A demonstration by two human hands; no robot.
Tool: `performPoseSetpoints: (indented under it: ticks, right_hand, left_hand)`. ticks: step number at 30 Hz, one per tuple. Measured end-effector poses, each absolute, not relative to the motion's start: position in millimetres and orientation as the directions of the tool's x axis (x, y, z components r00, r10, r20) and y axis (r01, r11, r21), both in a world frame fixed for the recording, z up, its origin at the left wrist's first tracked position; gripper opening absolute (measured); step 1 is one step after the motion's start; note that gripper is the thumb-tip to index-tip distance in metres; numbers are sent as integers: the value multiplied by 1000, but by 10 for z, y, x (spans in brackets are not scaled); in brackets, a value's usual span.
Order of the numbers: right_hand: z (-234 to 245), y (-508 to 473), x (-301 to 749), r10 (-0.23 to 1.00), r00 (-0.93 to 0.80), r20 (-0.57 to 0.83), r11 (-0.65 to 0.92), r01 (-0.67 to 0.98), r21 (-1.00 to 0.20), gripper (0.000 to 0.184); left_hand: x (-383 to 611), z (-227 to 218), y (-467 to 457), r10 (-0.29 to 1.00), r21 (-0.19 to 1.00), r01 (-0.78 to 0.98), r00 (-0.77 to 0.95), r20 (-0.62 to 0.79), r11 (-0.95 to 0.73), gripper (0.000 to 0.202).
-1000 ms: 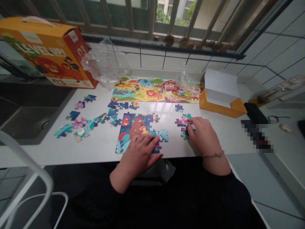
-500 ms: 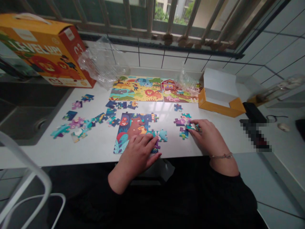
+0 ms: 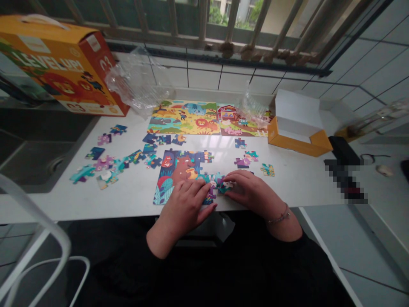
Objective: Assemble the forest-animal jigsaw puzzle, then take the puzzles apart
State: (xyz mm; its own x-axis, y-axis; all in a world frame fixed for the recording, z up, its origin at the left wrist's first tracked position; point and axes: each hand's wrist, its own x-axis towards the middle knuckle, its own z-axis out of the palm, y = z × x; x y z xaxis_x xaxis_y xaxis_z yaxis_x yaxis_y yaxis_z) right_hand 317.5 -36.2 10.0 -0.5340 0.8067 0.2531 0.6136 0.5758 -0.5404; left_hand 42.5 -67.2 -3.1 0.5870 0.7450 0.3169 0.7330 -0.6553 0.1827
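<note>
A partly joined jigsaw puzzle [image 3: 182,168] with a bear and a rabbit lies near the counter's front edge. Across its lower part rests my left hand [image 3: 185,198], fingers stretched out flat and the thumb by the bottom edge. My right hand [image 3: 252,192] pinches a puzzle piece [image 3: 226,186] against the puzzle's right side, beside the rabbit; I cannot tell whether it is joined. Just beyond that hand lie loose pieces, among them a purple one [image 3: 242,163], a dark blue one [image 3: 240,143] and a teal and yellow one [image 3: 267,169].
Several more loose pieces [image 3: 104,163] are scattered left of the puzzle. Behind stand an orange puzzle box [image 3: 64,68], crumpled clear plastic [image 3: 139,83], finished picture panels [image 3: 183,119] and an open orange-and-white box [image 3: 298,140]. A dark sink [image 3: 28,157] borders the left.
My right hand has moved left from the loose pieces to the puzzle's right edge, carrying a piece. The teal and yellow piece it had covered now shows. My left hand has stayed put.
</note>
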Motion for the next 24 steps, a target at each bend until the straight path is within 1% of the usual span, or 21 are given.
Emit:
performPoseSetpoints:
  ticks: [3,8,14,20,24]
  right_hand:
    - [119,-400,3168,794,-551,258,591,600,-539,28]
    - [85,-529,3081,752,-601,272,638,559,-529,19]
    - [76,-644,3019,742,-608,283,663,599,-449,15]
    - [83,-642,3036,741,-614,272,665,616,-422,15]
    - [82,-639,3034,739,-617,269,667,620,-412,16]
  left_hand:
    - [418,-39,-679,749,194,733,585,311,-652,45]
    - [403,-66,-682,750,204,729,587,305,-653,46]
    - [393,-76,-691,740,204,718,597,310,-665,51]
    - [354,-62,-704,675,206,646,667,315,-735,53]
    - [335,-67,-698,630,182,606,709,317,-774,47]
